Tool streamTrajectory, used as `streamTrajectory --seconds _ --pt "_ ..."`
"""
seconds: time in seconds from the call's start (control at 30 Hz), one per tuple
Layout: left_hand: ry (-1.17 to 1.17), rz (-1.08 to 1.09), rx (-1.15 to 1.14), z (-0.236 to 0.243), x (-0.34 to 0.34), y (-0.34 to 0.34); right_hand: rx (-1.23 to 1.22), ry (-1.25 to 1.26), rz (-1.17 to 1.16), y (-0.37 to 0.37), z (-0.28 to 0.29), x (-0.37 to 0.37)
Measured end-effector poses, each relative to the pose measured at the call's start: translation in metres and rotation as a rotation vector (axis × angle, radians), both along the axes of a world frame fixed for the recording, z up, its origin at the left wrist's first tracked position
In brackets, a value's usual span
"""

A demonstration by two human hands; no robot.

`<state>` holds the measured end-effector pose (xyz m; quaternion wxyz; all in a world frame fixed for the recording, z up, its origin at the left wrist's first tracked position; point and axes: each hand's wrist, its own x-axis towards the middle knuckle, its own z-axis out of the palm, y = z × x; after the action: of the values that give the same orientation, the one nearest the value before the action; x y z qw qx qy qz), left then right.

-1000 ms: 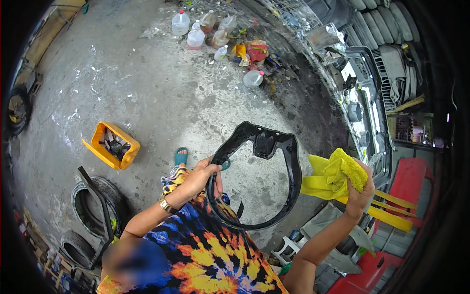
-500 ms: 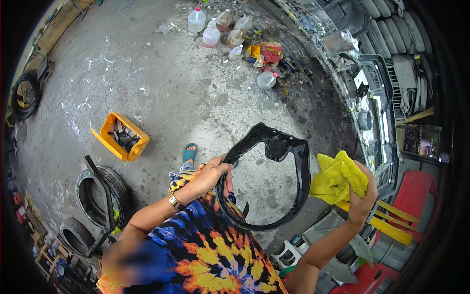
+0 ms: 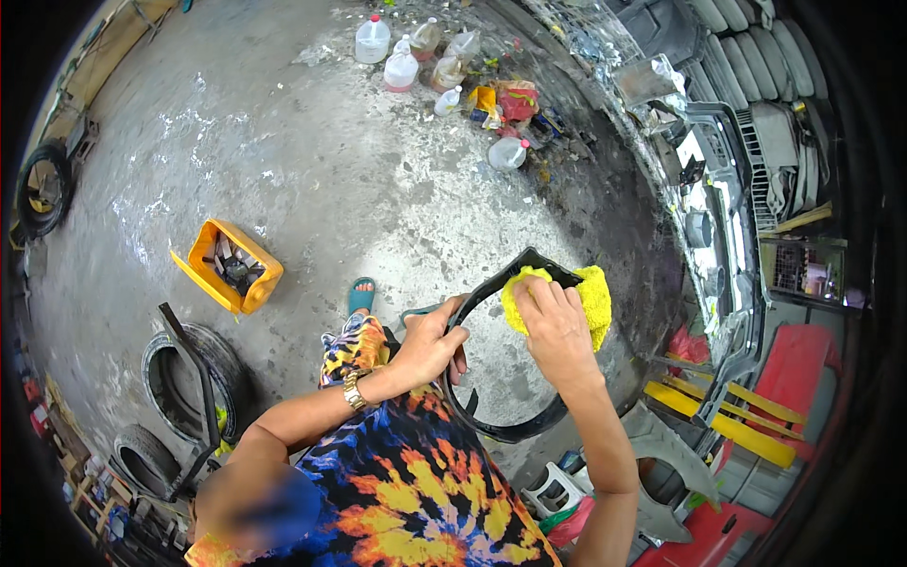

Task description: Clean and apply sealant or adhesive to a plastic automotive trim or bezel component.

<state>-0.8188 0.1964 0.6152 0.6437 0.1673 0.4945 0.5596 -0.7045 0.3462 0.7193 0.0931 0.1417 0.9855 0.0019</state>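
A black ring-shaped plastic trim piece (image 3: 510,432) is held up in front of my body. My left hand (image 3: 433,342) grips its left side, thumb on the near face and fingers wrapped behind. A wristwatch with a gold band (image 3: 354,389) sits on that wrist. My right hand (image 3: 557,326) is closed on a yellow cloth (image 3: 594,300) and presses it against the ring's upper right part. Cloth and fingers hide that stretch of the ring, including its inner tab.
A yellow cut-open container (image 3: 260,288) with dark pieces inside stands on the floor at left, near tires (image 3: 231,364). Several plastic jugs (image 3: 401,71) stand far ahead. Car body panels, a silver bumper (image 3: 727,208) and yellow bars (image 3: 680,402) line the right side.
My right hand has moved left with the yellow cloth, from beside the ring onto its upper right part. The ring has turned and shifted slightly in my left hand.
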Motion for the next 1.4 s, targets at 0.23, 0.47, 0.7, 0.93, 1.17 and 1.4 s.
streamTrajectory --seconds 0.23,0.47,0.7,0.93,1.17,1.4 --pt "0.086 -0.08 -0.025 -0.004 -0.004 0.004 -0.054 0.19 -0.142 0.001 0.009 0.015" --pt "0.199 -0.067 0.052 -0.014 -0.004 0.016 -0.23 0.135 0.115 -0.013 -0.021 0.002" --pt "0.002 -0.144 0.004 -0.004 -0.023 0.014 -0.421 0.143 -0.182 -0.003 0.002 0.014" --pt "-0.04 -0.116 0.038 -0.003 -0.02 0.014 -0.283 0.104 -0.028 -0.016 -0.017 -0.008" --pt "0.032 -0.122 -0.006 -0.016 -0.03 0.009 -0.285 0.144 -0.121 0.008 0.036 0.019" --pt "-0.043 -0.083 -0.007 -0.016 -0.03 0.013 -0.138 -0.161 0.0 0.009 -0.003 0.015"
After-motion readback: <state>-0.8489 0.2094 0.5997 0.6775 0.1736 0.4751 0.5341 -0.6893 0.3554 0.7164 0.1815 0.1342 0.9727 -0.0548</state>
